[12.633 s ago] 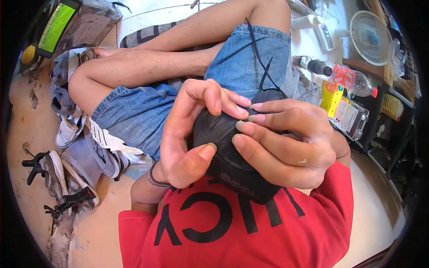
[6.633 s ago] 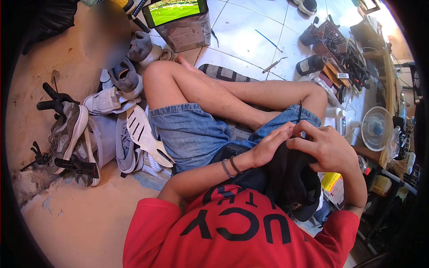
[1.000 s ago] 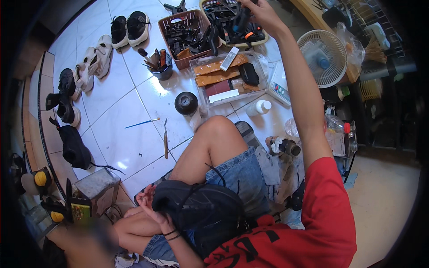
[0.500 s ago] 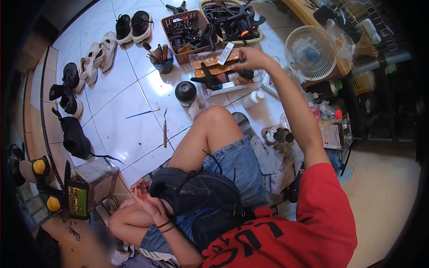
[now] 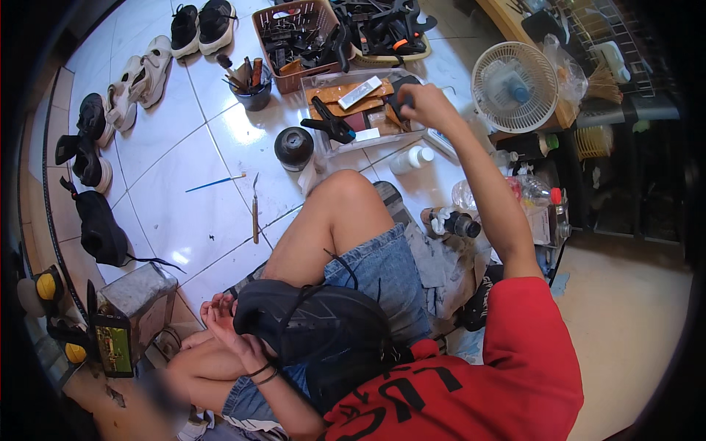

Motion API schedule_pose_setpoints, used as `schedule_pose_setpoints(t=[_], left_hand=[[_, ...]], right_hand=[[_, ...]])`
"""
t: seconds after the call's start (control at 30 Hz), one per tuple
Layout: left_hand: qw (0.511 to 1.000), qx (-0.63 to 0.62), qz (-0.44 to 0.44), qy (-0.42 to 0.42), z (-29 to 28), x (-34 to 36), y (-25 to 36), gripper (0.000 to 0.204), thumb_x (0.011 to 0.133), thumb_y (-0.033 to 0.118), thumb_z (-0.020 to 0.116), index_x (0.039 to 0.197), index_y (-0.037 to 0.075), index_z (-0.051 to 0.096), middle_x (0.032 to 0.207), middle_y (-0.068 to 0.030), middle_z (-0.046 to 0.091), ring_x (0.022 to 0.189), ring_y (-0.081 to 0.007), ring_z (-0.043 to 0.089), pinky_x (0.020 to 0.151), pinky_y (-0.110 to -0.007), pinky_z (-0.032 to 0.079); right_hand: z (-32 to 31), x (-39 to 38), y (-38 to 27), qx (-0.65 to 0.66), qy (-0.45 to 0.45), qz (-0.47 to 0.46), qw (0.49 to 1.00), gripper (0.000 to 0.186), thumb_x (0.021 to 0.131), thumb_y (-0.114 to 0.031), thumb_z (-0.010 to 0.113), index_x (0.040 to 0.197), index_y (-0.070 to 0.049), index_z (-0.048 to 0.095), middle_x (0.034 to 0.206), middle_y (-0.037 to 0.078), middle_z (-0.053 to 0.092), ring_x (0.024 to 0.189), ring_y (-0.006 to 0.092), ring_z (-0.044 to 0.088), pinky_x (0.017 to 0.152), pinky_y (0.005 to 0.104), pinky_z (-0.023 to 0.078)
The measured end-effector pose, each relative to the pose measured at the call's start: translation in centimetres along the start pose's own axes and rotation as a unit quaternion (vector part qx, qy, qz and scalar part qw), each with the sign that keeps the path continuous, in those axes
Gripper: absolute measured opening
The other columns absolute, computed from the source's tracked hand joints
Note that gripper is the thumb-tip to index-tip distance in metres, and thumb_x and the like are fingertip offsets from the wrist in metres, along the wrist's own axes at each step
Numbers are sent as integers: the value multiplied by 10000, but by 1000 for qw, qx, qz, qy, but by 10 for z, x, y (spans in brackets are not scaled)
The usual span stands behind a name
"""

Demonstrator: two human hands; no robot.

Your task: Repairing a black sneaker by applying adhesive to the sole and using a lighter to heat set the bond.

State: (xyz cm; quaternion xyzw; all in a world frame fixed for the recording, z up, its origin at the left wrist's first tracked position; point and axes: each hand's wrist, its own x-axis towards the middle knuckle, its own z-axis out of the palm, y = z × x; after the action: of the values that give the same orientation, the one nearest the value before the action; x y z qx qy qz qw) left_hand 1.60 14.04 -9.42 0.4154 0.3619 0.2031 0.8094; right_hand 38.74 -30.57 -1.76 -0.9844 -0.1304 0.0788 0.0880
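Note:
A black shoe (image 5: 312, 323) lies on its side across my lap. Beside its toe, my left hand (image 5: 226, 323) rests palm up with fingers loosely curled and apart, nothing visible in it. My right arm reaches forward to a clear plastic tray (image 5: 342, 149). Over the tray's right end, the fingers of my right hand (image 5: 428, 106) are closed at a dark piece (image 5: 399, 92); whether they grip it I cannot make out. In the tray lie brown strips (image 5: 334, 94), a white block (image 5: 360, 93) and a black spring clamp (image 5: 329, 123).
Baskets of black clamps and tools (image 5: 298, 37) stand behind the tray. A black round bottle (image 5: 294, 149), white bottle (image 5: 412, 159), brush (image 5: 215, 182) and wooden-handled hooked tool (image 5: 255, 213) are nearer. Several shoes (image 5: 140, 81) line the left; a phone (image 5: 114, 349) leans on a box.
My right hand has shifted slightly right within the tray area, and the dark piece shows more at its fingers. The view has shifted a little; my left hand stays by the shoe.

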Motion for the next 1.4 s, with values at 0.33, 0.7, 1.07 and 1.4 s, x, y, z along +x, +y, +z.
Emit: schedule_pose_setpoints(t=[0.33,0.7,1.07,1.4], left_hand=[[995,97,-5,-12,1,-12,5,213,1036,213,470,1149,47,542,1135,-100,602,1029,-218,592,972,-348,484],[979,70,-81,-176,28,-24,21,296,1047,134,402,1242,0,579,1135,-66,642,1076,-109,585,976,-231,430],[934,-180,-206,-229,5,-24,21,406,1031,174,421,1385,-17,483,1284,-105,580,1194,-163,536,1019,-294,419],[963,70,11,-260,26,-23,32,513,1046,150,450,1514,-34,347,1499,-162,462,1389,-232,419,1165,-338,276]], right_hand=[[3,19,-7,1,-58,49,997,269,761,-269,772,957,-86,750,890,171,740,812,332,717,740,432,567],[-46,-96,-262,473,-118,-212,847,184,919,-41,682,1097,8,685,1051,97,690,819,150,679,644,274,598],[65,-108,-368,395,-326,-179,840,216,923,-208,718,962,4,732,723,5,657,647,31,512,572,217,436],[48,-109,-364,379,-383,-188,821,350,917,-266,719,1130,0,641,893,77,614,784,93,536,671,253,445]])
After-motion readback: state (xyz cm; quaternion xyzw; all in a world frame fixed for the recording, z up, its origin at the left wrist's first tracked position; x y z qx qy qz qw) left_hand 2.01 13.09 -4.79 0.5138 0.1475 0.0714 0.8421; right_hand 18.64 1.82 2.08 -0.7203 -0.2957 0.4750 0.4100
